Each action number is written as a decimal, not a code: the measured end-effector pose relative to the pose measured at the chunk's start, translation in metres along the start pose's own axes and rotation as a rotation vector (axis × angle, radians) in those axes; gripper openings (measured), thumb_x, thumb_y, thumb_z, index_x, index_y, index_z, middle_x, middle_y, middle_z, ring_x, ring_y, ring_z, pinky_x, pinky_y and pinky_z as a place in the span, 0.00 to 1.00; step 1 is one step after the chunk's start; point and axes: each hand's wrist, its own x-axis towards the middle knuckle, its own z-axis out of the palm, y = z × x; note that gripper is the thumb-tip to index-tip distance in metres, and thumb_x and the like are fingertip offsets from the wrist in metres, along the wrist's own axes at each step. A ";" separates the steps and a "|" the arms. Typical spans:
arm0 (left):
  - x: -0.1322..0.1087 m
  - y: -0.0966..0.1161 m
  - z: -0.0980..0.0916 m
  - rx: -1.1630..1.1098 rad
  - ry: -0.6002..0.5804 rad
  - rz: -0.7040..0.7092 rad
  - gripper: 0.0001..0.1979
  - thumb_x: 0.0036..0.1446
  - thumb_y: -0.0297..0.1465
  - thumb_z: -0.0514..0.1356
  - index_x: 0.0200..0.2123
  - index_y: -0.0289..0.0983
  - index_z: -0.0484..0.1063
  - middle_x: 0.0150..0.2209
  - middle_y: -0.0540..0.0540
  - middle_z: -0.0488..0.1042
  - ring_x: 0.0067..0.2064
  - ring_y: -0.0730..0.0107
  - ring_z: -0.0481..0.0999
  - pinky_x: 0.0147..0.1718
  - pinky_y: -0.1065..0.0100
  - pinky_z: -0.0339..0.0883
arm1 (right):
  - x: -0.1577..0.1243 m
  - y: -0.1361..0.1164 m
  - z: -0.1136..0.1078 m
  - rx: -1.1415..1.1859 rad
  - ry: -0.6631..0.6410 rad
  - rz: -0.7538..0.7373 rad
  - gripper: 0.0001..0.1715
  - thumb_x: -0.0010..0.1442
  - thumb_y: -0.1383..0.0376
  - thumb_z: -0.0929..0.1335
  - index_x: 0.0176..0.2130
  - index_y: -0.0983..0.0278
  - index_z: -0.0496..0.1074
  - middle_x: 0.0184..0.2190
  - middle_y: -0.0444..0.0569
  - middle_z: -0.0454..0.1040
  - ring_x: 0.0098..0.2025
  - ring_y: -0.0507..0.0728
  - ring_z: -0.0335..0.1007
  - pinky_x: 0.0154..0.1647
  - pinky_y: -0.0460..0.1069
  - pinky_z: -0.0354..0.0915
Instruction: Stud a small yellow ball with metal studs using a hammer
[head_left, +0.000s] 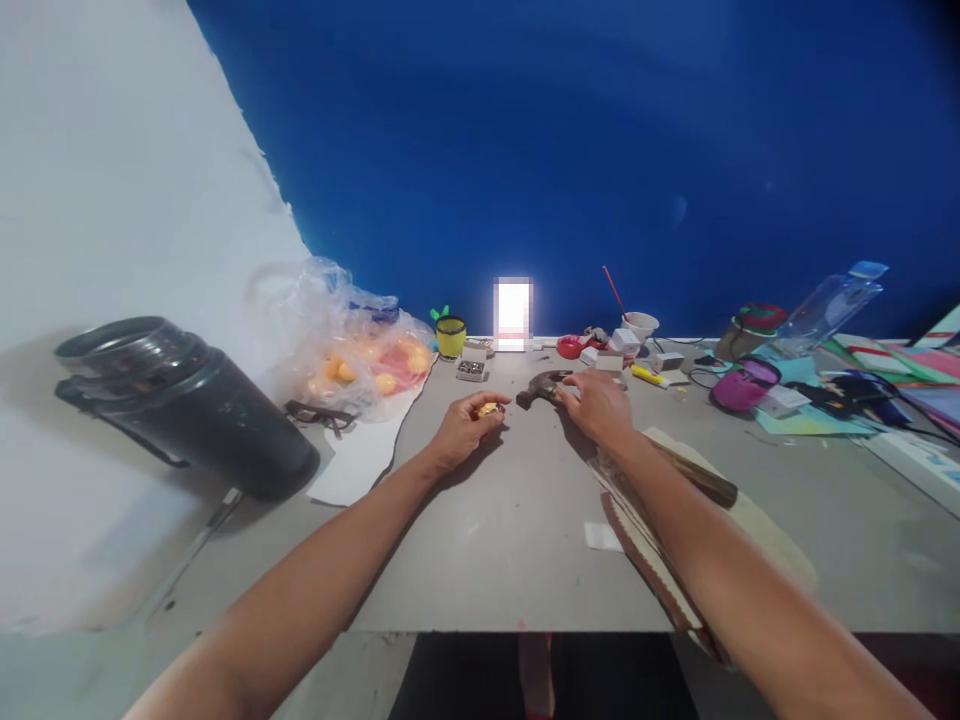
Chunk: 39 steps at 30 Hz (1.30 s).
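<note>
My left hand [466, 432], over the middle of the table, has its fingers closed around a small gold-coloured piece [491, 409], too small to name. To its right, my right hand [600, 402] grips a claw hammer [537, 388] close behind the dark metal head. The hammer's wooden handle runs back under my right forearm, and its end shows beyond it. Head and gold piece lie a short way apart. Beneath my right forearm is a flat cream and brown stitched piece [652, 555], partly hidden.
At left stand a tilted black flask [195, 410], eyeglasses [322, 415] and a plastic bag [360, 360] with orange items. A small box [472, 362] and yellow cup [451, 337] sit at the back. To the right are a white cup [640, 325], purple pouch [744, 384] and clear bottle [829, 310].
</note>
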 end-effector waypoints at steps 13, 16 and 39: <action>0.005 -0.003 -0.005 -0.193 -0.025 -0.038 0.19 0.50 0.37 0.72 0.45 0.37 0.77 0.39 0.45 0.78 0.24 0.83 0.62 0.25 0.74 0.57 | 0.057 -0.076 -0.041 -0.173 -0.230 -0.240 0.15 0.67 0.61 0.68 0.47 0.63 0.82 0.49 0.59 0.82 0.50 0.65 0.78 0.47 0.53 0.69; 0.006 -0.005 -0.006 -0.202 -0.020 -0.031 0.20 0.49 0.37 0.72 0.44 0.35 0.76 0.37 0.45 0.77 0.24 0.83 0.62 0.25 0.74 0.56 | 0.084 -0.108 -0.036 -0.136 -0.283 -0.287 0.16 0.68 0.65 0.65 0.48 0.61 0.82 0.49 0.58 0.82 0.50 0.63 0.79 0.47 0.51 0.69; 0.011 -0.006 -0.006 -0.231 -0.022 -0.047 0.17 0.49 0.37 0.71 0.37 0.37 0.71 0.28 0.51 0.74 0.20 0.81 0.63 0.19 0.74 0.56 | 0.129 -0.161 0.021 -0.182 -0.376 -0.514 0.14 0.66 0.69 0.67 0.48 0.69 0.80 0.52 0.64 0.80 0.53 0.67 0.80 0.48 0.56 0.74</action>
